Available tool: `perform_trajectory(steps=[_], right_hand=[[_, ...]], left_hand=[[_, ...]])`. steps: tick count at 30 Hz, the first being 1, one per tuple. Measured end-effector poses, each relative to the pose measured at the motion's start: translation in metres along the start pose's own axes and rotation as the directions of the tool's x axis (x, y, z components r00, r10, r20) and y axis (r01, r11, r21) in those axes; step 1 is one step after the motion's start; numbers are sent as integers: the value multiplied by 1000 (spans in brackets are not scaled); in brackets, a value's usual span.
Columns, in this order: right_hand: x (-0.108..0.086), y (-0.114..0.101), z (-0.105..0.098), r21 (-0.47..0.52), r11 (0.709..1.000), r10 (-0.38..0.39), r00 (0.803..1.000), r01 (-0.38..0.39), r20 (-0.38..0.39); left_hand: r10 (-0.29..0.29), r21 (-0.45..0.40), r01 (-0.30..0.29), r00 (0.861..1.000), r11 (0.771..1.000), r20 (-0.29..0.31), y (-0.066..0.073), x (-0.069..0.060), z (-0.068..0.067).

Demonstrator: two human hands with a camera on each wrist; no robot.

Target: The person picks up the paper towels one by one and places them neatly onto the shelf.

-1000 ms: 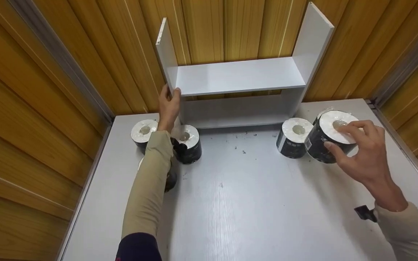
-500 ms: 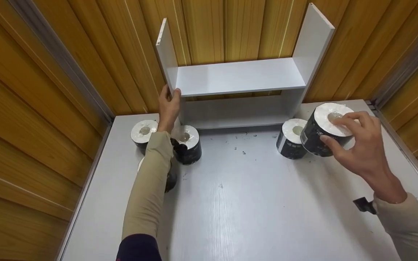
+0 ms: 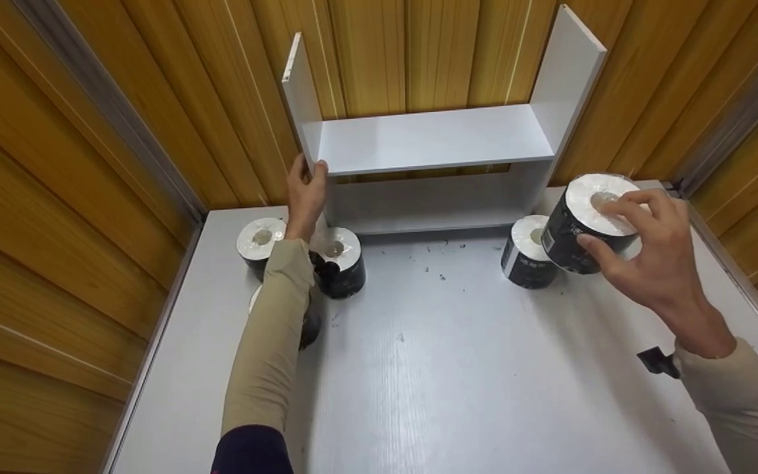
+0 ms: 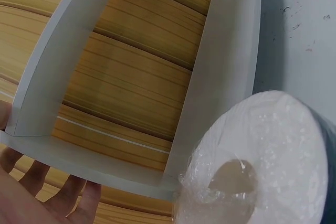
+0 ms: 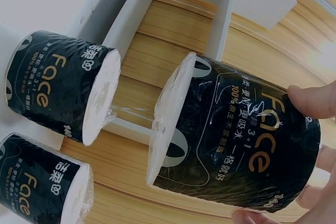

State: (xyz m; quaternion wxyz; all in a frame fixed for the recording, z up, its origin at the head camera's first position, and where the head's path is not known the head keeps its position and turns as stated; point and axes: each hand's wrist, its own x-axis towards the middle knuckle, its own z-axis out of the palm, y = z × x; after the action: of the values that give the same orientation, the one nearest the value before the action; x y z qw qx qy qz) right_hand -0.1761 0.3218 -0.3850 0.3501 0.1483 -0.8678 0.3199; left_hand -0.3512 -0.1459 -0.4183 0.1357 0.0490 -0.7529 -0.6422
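Observation:
My right hand (image 3: 655, 257) holds a toilet paper roll (image 3: 566, 237) in dark wrap above the table, thumb on its side and fingers at its top. The right wrist view shows the held roll (image 5: 236, 135) large, lettered "Face". At the shelf's left side panel, my left hand (image 3: 305, 197) grips the edge of the white shelf (image 3: 431, 141), thumb in front and fingers behind. In the left wrist view several fingers (image 4: 63, 198) show along that panel. Another toilet paper roll (image 3: 529, 257) stands just left of the held one.
Left of the shelf stand more rolls: one at the back (image 3: 260, 240), one by the shelf (image 3: 345, 270), one partly under the left sleeve (image 3: 312, 326). The right wrist view shows two standing rolls, including a lower one (image 5: 39, 182). Wood-patterned walls (image 3: 372, 59) enclose the table (image 3: 418, 368).
My right hand has lifted the toilet paper roll upward and slightly left, off the spot beside the standing roll. The left hand and the shelf have stayed in place.

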Motion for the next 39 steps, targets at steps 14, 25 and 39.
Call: perform_trajectory(steps=[14, 25, 39], right_hand=[[10, -5, 6, 11, 1000, 1, 1000, -1, 18], [14, -3, 15, 18, 999, 49, 999, -50, 16], [29, -10, 22, 38, 999, 23, 1000, -24, 18]], left_hand=[[26, 9, -26, 1000, 1000, -4, -3, 3, 4], [-10, -6, 11, 1000, 1000, 5, -2, 4, 7], [29, -34, -28, 999, 999, 15, -3, 4, 6]])
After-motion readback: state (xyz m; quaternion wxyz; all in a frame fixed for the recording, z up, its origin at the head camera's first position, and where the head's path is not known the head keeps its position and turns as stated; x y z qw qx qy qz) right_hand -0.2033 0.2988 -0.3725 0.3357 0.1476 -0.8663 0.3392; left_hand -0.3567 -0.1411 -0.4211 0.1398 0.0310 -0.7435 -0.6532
